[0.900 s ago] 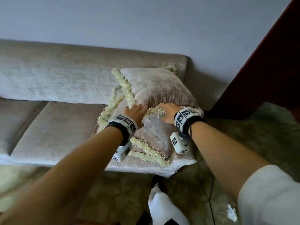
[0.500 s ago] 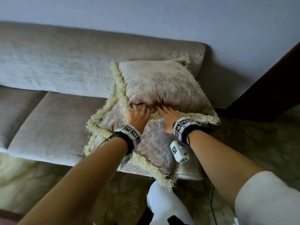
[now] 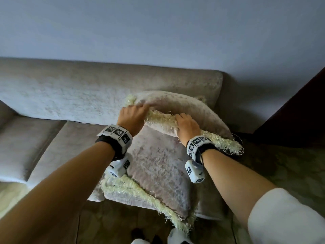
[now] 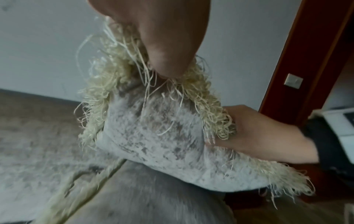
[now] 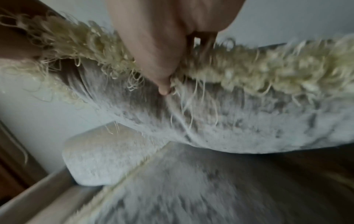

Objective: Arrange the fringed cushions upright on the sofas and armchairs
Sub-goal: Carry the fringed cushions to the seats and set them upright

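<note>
Two beige velvet cushions with pale yellow fringe are at the right end of the sofa (image 3: 73, 95). The upper cushion (image 3: 190, 110) (image 4: 162, 133) (image 5: 220, 121) is lifted off the lower one, its near fringed edge raised. My left hand (image 3: 131, 115) (image 4: 168, 45) grips that edge near its left corner, thumb under the fringe. My right hand (image 3: 186, 125) (image 5: 162, 53) grips the same edge further right. The lower cushion (image 3: 158, 169) lies flat on the seat, with one corner hanging over the sofa's front edge.
The sofa's backrest runs along a pale wall (image 3: 158, 32). A dark red-brown door frame (image 3: 299, 106) (image 4: 306, 53) stands just right of the sofa. Patterned carpet (image 3: 290, 169) covers the floor. My feet in white socks (image 3: 177, 238) are at the sofa's front.
Both hands went from lying where the two cushions meet to gripping the upper cushion's near fringed edge and lifting it. The view has tilted up towards the wall.
</note>
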The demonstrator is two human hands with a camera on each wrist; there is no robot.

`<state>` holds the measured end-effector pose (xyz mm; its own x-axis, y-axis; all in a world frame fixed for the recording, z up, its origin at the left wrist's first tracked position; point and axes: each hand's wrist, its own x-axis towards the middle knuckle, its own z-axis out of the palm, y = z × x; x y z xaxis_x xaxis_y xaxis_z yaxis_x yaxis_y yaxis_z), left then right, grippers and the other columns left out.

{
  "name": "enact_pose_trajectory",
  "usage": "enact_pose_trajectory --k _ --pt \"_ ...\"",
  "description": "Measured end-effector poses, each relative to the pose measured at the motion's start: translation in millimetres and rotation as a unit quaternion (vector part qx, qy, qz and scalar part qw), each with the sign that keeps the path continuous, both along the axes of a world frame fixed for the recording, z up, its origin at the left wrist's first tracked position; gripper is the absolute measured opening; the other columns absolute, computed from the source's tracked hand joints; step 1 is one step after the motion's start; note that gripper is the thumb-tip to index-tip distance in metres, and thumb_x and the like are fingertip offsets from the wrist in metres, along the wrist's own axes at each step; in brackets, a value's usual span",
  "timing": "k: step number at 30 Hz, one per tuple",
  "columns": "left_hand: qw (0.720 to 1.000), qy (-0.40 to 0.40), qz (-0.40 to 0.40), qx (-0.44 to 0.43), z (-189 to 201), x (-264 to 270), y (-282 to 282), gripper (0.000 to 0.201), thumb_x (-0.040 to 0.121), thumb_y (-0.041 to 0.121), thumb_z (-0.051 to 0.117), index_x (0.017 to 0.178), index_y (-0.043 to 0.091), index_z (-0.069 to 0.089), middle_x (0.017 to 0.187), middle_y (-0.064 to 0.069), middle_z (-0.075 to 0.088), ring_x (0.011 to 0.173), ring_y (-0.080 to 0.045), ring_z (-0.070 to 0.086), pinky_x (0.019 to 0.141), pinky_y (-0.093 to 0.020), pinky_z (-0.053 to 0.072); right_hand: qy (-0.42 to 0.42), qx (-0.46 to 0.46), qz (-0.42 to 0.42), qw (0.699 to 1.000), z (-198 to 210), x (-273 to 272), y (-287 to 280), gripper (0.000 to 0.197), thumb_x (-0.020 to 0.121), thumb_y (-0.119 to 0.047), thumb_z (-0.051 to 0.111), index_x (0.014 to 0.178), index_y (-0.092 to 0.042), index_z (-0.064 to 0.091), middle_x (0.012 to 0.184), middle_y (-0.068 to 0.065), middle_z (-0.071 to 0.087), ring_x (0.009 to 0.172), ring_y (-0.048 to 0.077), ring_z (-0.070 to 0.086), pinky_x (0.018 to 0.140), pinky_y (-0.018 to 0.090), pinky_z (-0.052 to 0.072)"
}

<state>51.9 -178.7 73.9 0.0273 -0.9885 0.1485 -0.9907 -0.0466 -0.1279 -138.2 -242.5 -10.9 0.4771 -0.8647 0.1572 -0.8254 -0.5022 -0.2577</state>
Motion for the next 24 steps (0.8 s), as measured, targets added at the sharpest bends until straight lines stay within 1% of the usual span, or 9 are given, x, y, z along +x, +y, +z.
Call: enact_pose_trajectory --k 2,4,7,9,11,14,18,20,24 --pt "0.999 0.023 -0.016 -0.026 18.9 4.0 -5.6 0.032 0.083 -0.001 0.047 0.111 0.01 0.057 0.095 -0.012 0.066 0.073 -0.036 0.064 0.055 -0.035 0.042 -0.047 -0.01 -0.04 0.998 16.8 4.2 -2.1 0.026 0.078 0.007 0.065 0.098 -0.009 0.065 0.095 0.01 0.066 0.091 0.03 0.061 0.07 0.035 0.049" --pt "0.999 0.029 -0.022 -0.039 36.0 5.9 -10.1 0.025 0.08 -0.003 0.048 0.099 0.009 0.056 0.087 -0.01 0.064 0.071 -0.033 0.062 0.054 -0.034 0.043 -0.092 -0.015 -0.069 0.993 31.7 4.9 -4.9 0.016 0.076 0.005 0.067 0.084 -0.009 0.067 0.084 0.009 0.068 0.083 0.03 0.064 0.065 0.03 0.047" --pt "0.996 0.034 -0.03 -0.081 61.4 6.5 -23.0 0.029 0.074 -0.005 0.05 0.098 0.01 0.056 0.087 -0.009 0.065 0.077 -0.033 0.06 0.058 -0.035 0.041 -0.156 -0.045 -0.086 0.983 68.7 1.4 -8.6 0.015 0.083 0.003 0.062 0.089 -0.008 0.07 0.087 0.011 0.07 0.083 0.028 0.066 0.069 0.032 0.054" --pt "0.991 0.025 -0.036 -0.125 82.7 9.7 -32.9 0.028 0.074 -0.002 0.05 0.098 0.011 0.056 0.087 -0.009 0.066 0.08 -0.032 0.06 0.072 -0.039 0.041 -0.182 -0.073 -0.092 0.976 102.7 2.8 -11.4 0.024 0.083 0.012 0.055 0.094 -0.003 0.07 0.089 0.017 0.066 0.083 0.031 0.062 0.074 0.038 0.056" --pt "0.983 0.012 -0.039 -0.178 108.2 16.0 -44.4 0.024 0.078 0.002 0.048 0.099 0.011 0.055 0.089 -0.009 0.067 0.084 -0.031 0.06 0.082 -0.042 0.038 -0.184 -0.103 -0.112 0.971 138.4 7.4 -16.2 0.036 0.077 0.021 0.049 0.097 -0.001 0.069 0.088 0.017 0.062 0.077 0.029 0.057 0.068 0.036 0.052" --pt "0.971 0.02 -0.054 -0.231 141.3 25.0 -54.4 0.028 0.08 0.024 0.043 0.102 0.011 0.054 0.097 -0.009 0.065 0.092 -0.032 0.056 0.092 -0.046 0.032 -0.178 -0.166 -0.122 0.962 188.9 14.4 -24.9 0.044 0.074 0.02 0.049 0.104 -0.004 0.071 0.085 0.018 0.062 0.077 0.03 0.057 0.066 0.027 0.037" --pt "0.956 0.009 -0.133 -0.26 160.1 31.8 -62.3 0.05 0.079 0.056 0.045 0.109 0.016 0.054 0.108 -0.004 0.063 0.105 -0.028 0.054 0.104 -0.052 0.019 -0.125 -0.19 -0.112 0.967 231.9 24.0 -19.7 0.036 0.077 0.014 0.048 0.089 -0.011 0.07 0.074 0.01 0.056 0.072 0.027 0.056 0.063 0.03 0.042" --pt "0.958 -0.011 -0.182 -0.223 157.4 35.3 -65.6 0.066 0.077 0.068 0.044 0.119 0.018 0.049 0.115 -0.002 0.061 0.111 -0.026 0.054 0.107 -0.054 0.017 -0.106 -0.197 -0.118 0.967 233.9 31.5 -14.4 0.035 0.075 0.012 0.047 0.084 -0.014 0.068 0.072 0.009 0.058 0.074 0.031 0.059 0.062 0.034 0.047" --pt "0.967 -0.034 -0.209 -0.144 143.9 39.7 -70.2 0.082 0.072 0.079 0.047 0.127 0.018 0.045 0.117 -0.005 0.059 0.108 -0.025 0.055 0.106 -0.053 0.025 -0.111 -0.202 -0.117 0.966 216.7 40.6 -8.0 0.049 0.075 0.011 0.049 0.101 -0.023 0.074 0.085 0.012 0.067 0.083 0.035 0.062 0.066 0.036 0.046"
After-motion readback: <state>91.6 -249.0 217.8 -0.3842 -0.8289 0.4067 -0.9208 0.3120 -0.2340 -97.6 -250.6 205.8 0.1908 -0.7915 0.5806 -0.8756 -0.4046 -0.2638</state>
